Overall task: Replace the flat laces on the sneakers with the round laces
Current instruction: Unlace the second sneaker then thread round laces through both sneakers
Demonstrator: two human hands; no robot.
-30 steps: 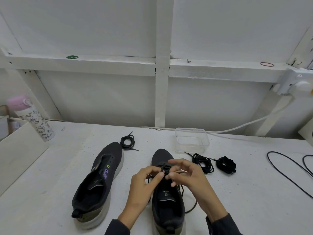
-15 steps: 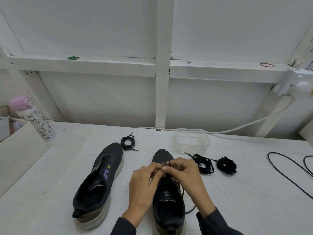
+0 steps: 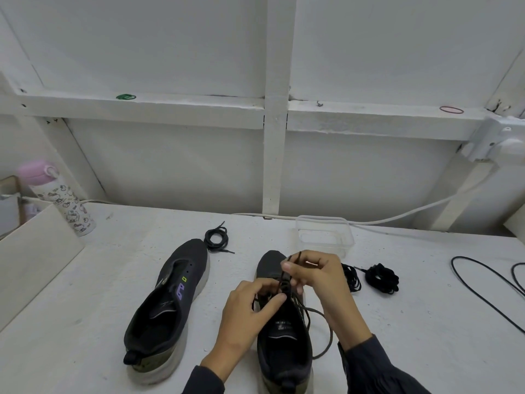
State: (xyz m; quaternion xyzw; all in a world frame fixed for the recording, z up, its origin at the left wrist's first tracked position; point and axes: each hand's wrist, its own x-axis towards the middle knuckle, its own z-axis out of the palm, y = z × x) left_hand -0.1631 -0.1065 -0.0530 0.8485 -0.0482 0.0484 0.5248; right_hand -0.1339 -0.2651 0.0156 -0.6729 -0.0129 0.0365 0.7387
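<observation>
The lace point(image 3: 331, 335) in work is a thin dark cord, judged to be one of the round replacements. It is light, limp and unable to hold a shape, so it can only be pulled, not pushed; the stiffened tip is the sensible place to take it for feeding through an eyelet. It is partly threaded in the right-hand sneaker point(image 3: 284, 345), which stands on the tabletop point(image 3: 412, 336) with its toe pointing away, and a slack loop of it trails off the shoe's right side. The right hand point(image 3: 318, 275) is curled, pinching a lace end between thumb and fingertips and holding it raised above the toe end of the lacing. The left hand point(image 3: 250, 314) is also curled, pinching at the eyelet rows from the left; whether it holds cord or the shoe's edge cannot be told. The other sneaker point(image 3: 167, 305) lies just beside, unlaced. A coiled lace point(image 3: 216, 238) sits at its toe, and two dark lace bundles point(image 3: 382, 278) lie right of the hands.
</observation>
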